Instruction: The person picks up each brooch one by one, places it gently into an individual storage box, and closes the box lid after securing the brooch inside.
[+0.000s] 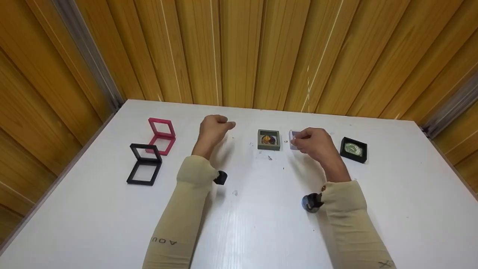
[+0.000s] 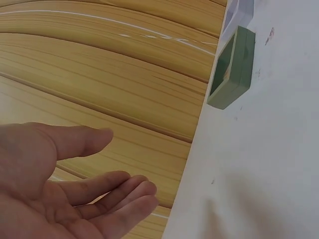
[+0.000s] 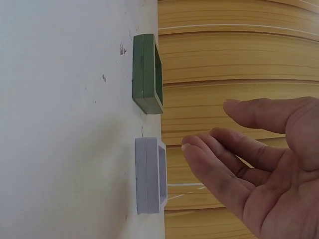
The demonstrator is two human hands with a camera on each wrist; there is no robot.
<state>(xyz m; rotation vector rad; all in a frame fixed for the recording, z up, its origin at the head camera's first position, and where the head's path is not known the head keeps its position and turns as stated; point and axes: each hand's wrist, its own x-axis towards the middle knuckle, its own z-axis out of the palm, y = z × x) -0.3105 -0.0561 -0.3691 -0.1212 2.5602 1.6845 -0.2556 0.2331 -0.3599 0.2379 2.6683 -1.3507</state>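
My left hand point(image 1: 213, 130) hovers above the white table, left of a green square frame point(image 1: 269, 147); its fingers are loosely bent around nothing, as the left wrist view also shows. The green frame lies closed and flat, with a round yellow and dark piece point(image 1: 268, 139) in its window. Over a pale lavender frame point(image 1: 292, 141) is my right hand point(image 1: 313, 142), hiding much of it in the head view. A gap between the fingers and the lavender frame point(image 3: 148, 175) shows in the right wrist view, and that hand holds nothing.
A black frame point(image 1: 354, 149) with a round green-silver piece lies on the right. On the left, a pink frame point(image 1: 163, 135) and a black frame point(image 1: 149, 161) stand hinged open. A corrugated wood-look wall point(image 1: 239, 56) rises behind the table point(image 1: 261, 224).
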